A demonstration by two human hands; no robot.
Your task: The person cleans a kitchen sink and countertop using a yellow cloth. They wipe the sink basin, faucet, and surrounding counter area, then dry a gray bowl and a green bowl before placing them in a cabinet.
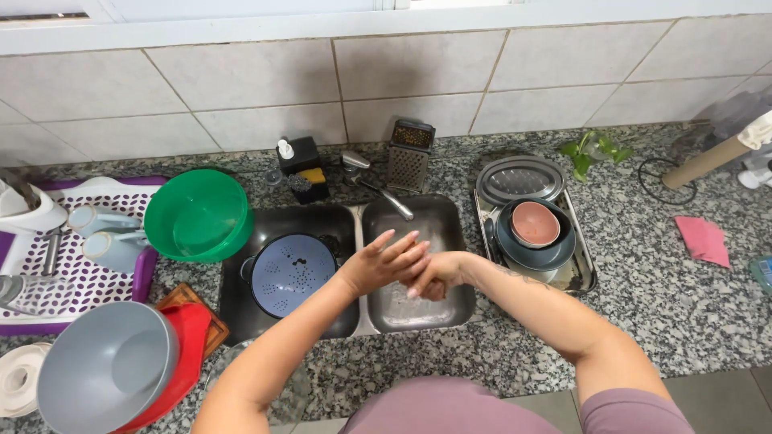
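Where hands [406,269] meet: colander-filled sink [241,309]

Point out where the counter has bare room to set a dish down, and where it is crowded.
Free: granite counter between the metal tray and the pink cloth, and the strip in front of the sink. Crowded: the left side, with green bowl, drying rack, grey bowl. Both hands, left hand and right hand, occupy the right basin.
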